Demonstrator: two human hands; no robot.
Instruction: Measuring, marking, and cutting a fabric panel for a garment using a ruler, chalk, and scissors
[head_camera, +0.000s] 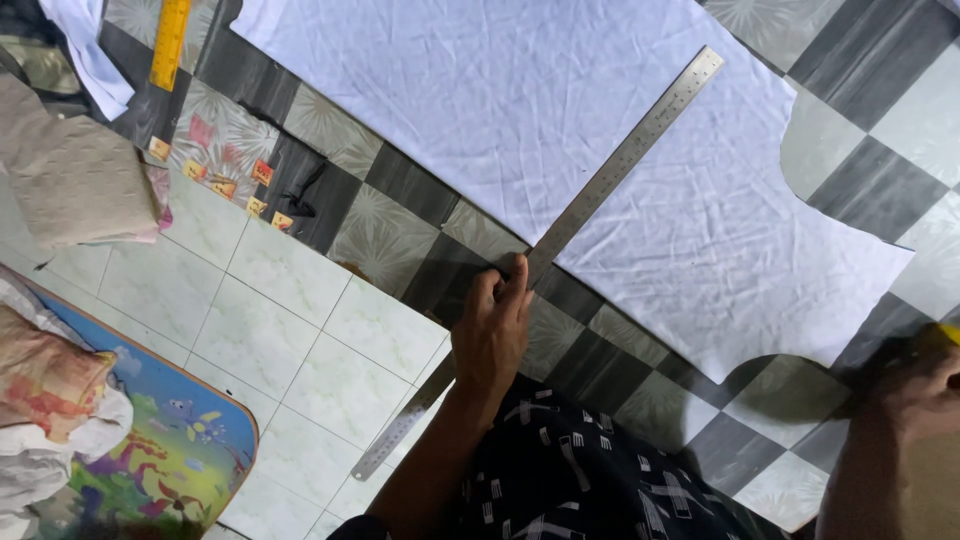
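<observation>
A long steel ruler (620, 160) lies diagonally across a white cut piece of fabric (560, 120) spread on the chequered floor mat (400, 220). My left hand (492, 325) presses down on the ruler near the fabric's lower edge, fingers curled over it. At the right edge of the view my right hand (920, 385) is blurred and closed around something yellow (945, 335), just below the fabric's lower right corner. What the yellow thing is cannot be made out.
A yellow ruler (170, 40) lies at the top left. Small orange and pink scraps (225, 180) dot the mat. Folded beige cloth (70, 180) and a colourful play mat (170, 450) with bundled cloth sit at the left. White floor tiles (290, 330) lie in between.
</observation>
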